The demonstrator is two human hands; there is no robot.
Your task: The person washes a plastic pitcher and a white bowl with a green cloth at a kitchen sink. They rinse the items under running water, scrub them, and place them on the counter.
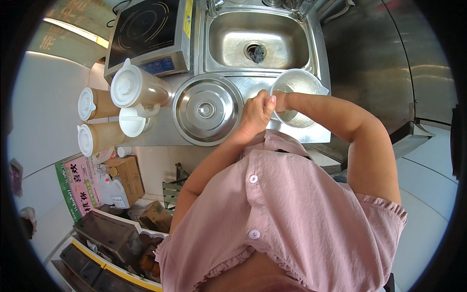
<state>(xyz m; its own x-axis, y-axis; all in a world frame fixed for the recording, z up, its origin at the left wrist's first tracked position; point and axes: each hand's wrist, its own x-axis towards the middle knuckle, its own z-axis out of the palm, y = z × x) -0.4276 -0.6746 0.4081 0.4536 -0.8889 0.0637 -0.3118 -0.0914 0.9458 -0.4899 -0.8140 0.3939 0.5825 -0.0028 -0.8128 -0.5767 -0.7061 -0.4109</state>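
A translucent plastic pitcher (301, 82) with a pouring spout stands on the steel counter, in front of the sink. My left hand (258, 109) grips the pitcher at its left side, near the rim. My right hand (281, 102) reaches into the pitcher's mouth; its fingers are mostly hidden, and what they hold cannot be told. Left of my hands lies a round stainless steel lid (206, 109). A dark steel-wool scourer (258, 54) rests at the drain of the stainless steel sink (226, 33).
Several plastic pitchers with white lids, one of them here (126, 87), stand at the counter's left. Behind them is an induction cooker (146, 29). A faucet (212, 9) rises at the sink's back left. Cardboard boxes (129, 175) and a white plastic jug (116, 193) sit lower left.
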